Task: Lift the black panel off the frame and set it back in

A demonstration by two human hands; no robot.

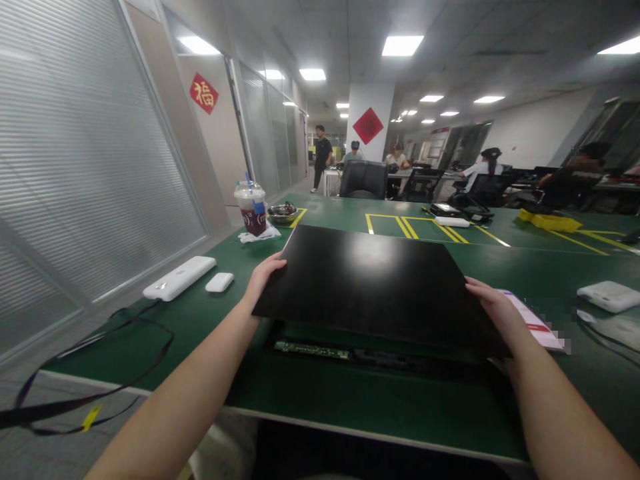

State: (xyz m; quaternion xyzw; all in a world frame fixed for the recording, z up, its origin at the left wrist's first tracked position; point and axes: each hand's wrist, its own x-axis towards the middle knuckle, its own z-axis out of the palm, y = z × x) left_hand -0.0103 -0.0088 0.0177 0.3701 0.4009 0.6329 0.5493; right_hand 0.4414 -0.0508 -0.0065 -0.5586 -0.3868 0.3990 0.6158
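Observation:
A large black screen panel (370, 280), flat and glossy with a light reflected in it, is held tilted above the green table. My left hand (265, 275) grips its left edge, thumb and fingers closed on it. On the opposite side my right hand (493, 301) clasps the right edge; part of that hand is hidden by the panel and the wrist. Below the panel's near edge a narrow green circuit board (313, 351) shows beside a dark strip (395, 359) on the tabletop. The rest of what lies under the panel is hidden.
Left: a white power bank (180, 279), a small white case (219, 283) and a black strap (150, 363). Behind: a drink cup (254, 220) and a bowl (283, 213). Right: a phone (535, 323) and a white box (607, 295). Several people are farther back.

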